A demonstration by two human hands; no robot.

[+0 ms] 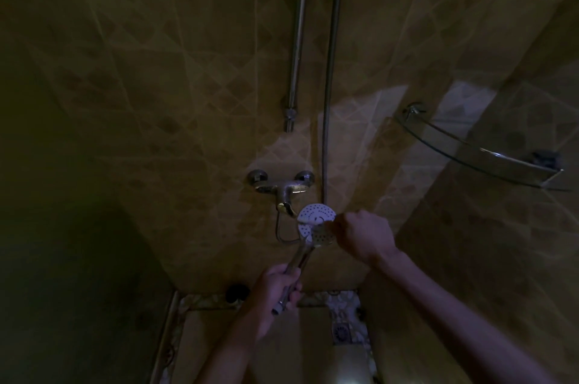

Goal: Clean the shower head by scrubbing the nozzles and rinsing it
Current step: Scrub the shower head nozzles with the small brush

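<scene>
A chrome hand shower [300, 255] is held up in front of the tiled wall, lit dimly. My left hand [279, 289] is closed round the lower end of its handle. At the head, a white round nozzle disc [315, 214] with dark dots stands tilted up off a perforated metal face [322, 238]. My right hand [365, 236] is at the right edge of the head, fingers pinched together against the white disc. Whether it holds anything else is hidden.
A chrome mixer tap [282, 188] with its lever sits on the wall just behind the head. A hose [330, 70] and a riser rail [297, 39] run up the wall. A glass corner shelf [479, 153] juts out at right. A floor drain [341, 332] lies below.
</scene>
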